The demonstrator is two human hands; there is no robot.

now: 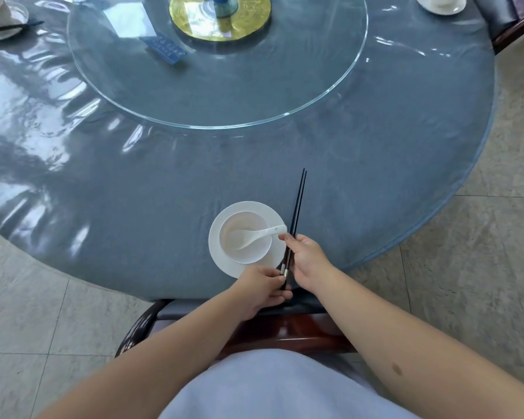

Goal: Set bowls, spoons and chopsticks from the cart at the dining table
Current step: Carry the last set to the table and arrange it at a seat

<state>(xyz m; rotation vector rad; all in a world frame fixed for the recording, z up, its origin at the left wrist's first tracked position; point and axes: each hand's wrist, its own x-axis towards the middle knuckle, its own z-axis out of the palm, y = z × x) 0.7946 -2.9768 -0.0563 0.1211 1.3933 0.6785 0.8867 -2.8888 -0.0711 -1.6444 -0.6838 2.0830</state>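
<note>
Shirt: pale cloth (285,388) at 6 o'clock, closest to the camera, with both bare forearms reaching out over it
Chair: dark red wooden back (288,331) just beyond, tucked against the table edge
Left hand: left hand (259,290) has its fingers curled round the butt end of the chopsticks, pinching them near the metal-tipped ends
Right hand: right hand (307,258) grips the same pair a little further up, fingertips touching the sticks just beside the spoon handle
Chopsticks: dark pair (298,201) lying close together, tips pointing to 12 o'clock, just right of the saucer (whether they touch the cloth I cannot tell)
Bowl: white bowl (245,237) sits on a white saucer (224,261) at the near rim of the table
Spoon: white spoon (256,237) rests in the bowl, handle out toward 3 o'clock
Table: round, blue-grey cover (390,176) under shiny plastic, glass turntable (212,95) in the middle
Other settings: one at 10 o'clock (0,22), one at 1 o'clock (440,3)
</note>
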